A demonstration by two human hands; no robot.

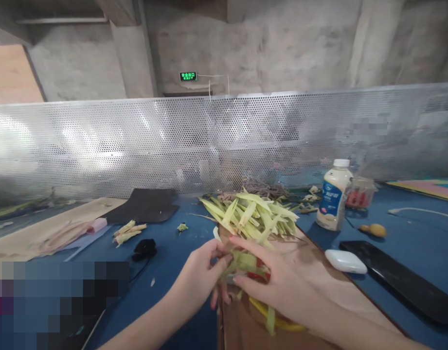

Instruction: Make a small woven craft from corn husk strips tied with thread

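A pale green corn husk strip (245, 261) is between my two hands over the brown board (241, 335). My left hand (202, 267) is closed, its thumb and fingers pinching the strip's left end. My right hand (278, 272) curls round the strip from the right, thumb and index finger to either side of it. Something red shows behind the strip, mostly hidden by my right hand. Below lies a yellow curved band (282, 323), partly covered by my right wrist. A heap of corn husks (249, 214) rests just beyond my hands.
On the right stand a white-capped bottle (331, 199) and a clear tub (360, 192), with a white case (346, 261) and a black slab-like object (402, 282) nearer. Husk stubs (129, 232), a black object (144, 249) and dark sheet (145, 206) lie left. A perforated metal screen (136, 146) closes the back.
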